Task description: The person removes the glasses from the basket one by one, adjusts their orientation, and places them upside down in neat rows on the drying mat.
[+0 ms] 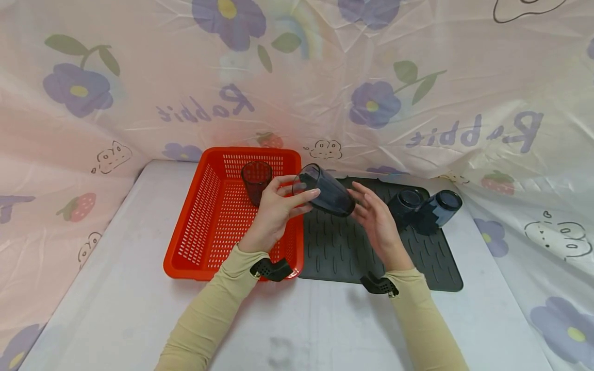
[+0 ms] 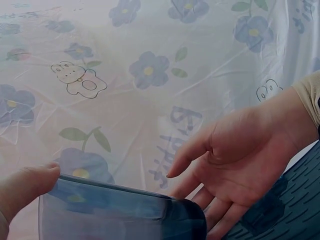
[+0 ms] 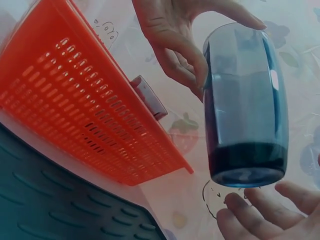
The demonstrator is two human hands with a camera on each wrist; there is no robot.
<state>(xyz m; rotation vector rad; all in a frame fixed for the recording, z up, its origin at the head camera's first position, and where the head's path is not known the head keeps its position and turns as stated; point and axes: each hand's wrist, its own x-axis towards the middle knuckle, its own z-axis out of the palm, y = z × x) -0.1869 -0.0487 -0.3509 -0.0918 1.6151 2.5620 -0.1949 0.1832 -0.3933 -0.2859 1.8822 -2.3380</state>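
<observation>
My left hand (image 1: 274,208) has the mouth end of a see-through, smoky blue-grey drinking glass (image 1: 331,193) pinched, thumb on one side and fingers round the other. The glass hangs in the air between my two hands, tipped so its base slants down towards my right hand (image 1: 378,224). I judge that gripping it by the mouth end leaves the base bare and within easy reach of those right fingers, which are spread and loosely bent and have hold of nothing. They come right up to the base; whether a fingertip touches it I can't tell for sure, as the base hides part of them.

Behind my left wrist and off to its outer side sits a red plastic basket with slotted walls (image 1: 183,214); just past my left knuckles, a matching glass (image 1: 252,172) stands in it, mouth up. Under my right hand lies a dark grey ridged mat (image 1: 334,252), and beyond that hand's outer edge two more dark glasses (image 1: 405,203) rest on it bottoms up, probably so any water would run out.

The glass I hold looks smooth and glossy, narrowing from mouth to base, its walls thin and pale against a thick, much darker bottom.
</observation>
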